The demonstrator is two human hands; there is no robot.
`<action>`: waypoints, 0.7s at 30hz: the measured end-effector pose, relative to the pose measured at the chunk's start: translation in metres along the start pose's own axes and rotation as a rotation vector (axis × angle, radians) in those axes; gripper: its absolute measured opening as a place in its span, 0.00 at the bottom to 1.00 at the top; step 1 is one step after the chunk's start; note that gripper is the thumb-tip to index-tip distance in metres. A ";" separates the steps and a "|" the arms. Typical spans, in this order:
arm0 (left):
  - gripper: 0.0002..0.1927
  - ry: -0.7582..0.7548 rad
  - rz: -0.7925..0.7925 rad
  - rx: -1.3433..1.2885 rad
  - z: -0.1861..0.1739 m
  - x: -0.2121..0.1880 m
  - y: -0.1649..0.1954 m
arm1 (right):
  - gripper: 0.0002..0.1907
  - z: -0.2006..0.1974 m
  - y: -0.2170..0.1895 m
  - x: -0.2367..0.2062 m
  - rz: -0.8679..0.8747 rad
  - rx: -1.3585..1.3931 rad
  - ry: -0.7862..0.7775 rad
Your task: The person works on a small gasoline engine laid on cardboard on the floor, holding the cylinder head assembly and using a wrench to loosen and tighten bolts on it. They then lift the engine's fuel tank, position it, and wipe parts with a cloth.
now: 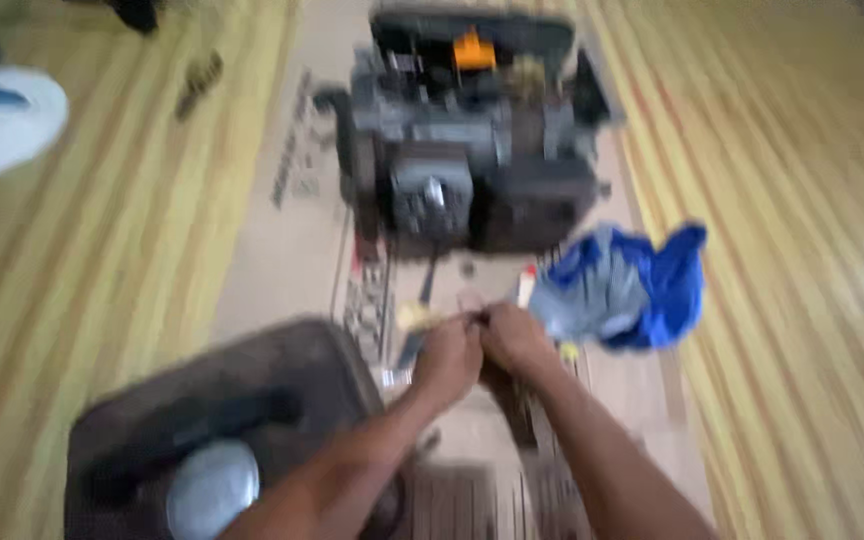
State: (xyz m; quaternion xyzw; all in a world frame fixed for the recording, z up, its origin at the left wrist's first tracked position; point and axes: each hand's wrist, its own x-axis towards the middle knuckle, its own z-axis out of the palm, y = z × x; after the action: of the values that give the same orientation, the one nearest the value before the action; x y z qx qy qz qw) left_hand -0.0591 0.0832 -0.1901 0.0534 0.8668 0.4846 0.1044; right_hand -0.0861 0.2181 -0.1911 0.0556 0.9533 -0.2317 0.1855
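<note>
The picture is blurred by motion. My left hand (447, 355) and my right hand (514, 340) meet over a sheet of cardboard (272, 240), fingers closed together around something small that I cannot make out. A yellowish piece (414, 317) shows just left of my left hand. A blue and grey cloth (627, 285) lies right beside my right hand. Beyond the hands stands a dark grey engine-like machine (472, 130) with an orange part (474, 50) on top.
A dark brown casing (222, 420) with a round grey cap (212, 490) lies at the lower left. Yellow striped matting (782, 250) covers the floor on both sides. A white object (2, 120) sits at the far left.
</note>
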 end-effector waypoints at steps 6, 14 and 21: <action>0.10 -0.046 0.291 -0.032 0.028 -0.030 -0.010 | 0.11 0.024 0.023 -0.053 -0.169 -0.372 0.113; 0.26 0.053 0.081 -0.285 0.028 -0.077 0.034 | 0.15 0.003 0.049 -0.120 -0.370 -0.266 0.362; 0.29 -0.081 -0.077 -0.749 -0.007 -0.031 0.056 | 0.18 -0.027 0.036 -0.076 -0.257 0.474 0.455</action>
State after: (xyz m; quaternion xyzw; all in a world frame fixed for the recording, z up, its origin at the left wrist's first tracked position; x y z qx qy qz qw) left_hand -0.0311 0.1006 -0.1343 -0.0019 0.6262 0.7611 0.1688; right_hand -0.0180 0.2607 -0.1555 0.0271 0.8891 -0.4498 -0.0805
